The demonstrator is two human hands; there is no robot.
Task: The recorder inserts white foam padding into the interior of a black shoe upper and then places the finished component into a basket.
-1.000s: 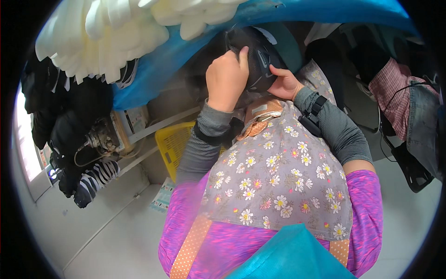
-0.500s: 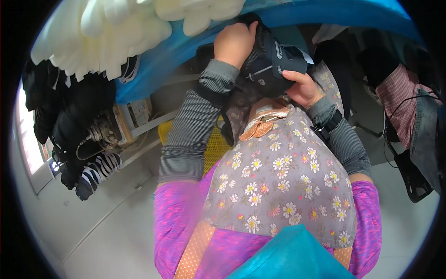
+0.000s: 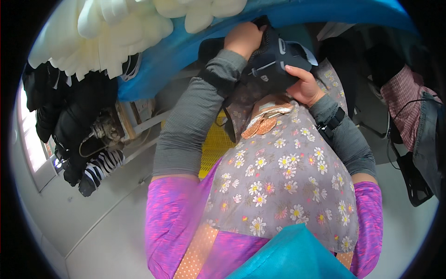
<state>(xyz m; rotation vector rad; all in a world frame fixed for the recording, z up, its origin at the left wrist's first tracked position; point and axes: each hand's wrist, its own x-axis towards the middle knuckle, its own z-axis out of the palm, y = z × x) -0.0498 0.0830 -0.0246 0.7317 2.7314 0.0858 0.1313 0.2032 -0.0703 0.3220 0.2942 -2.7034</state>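
Hands (image 3: 244, 41) grip a black fabric piece (image 3: 272, 73) near blue sheeting (image 3: 316, 14), left sleeve (image 3: 181, 132) half-hiding a yellow basket (image 3: 213, 145).

- We register glare at the left-hand window (image 3: 30, 132).
- We observe deep shadow beneath the blue plastic sheet (image 3: 325, 11).
- We note black rim vignetting, fisheye curvature, and haze across the purple left sleeve (image 3: 174, 209).
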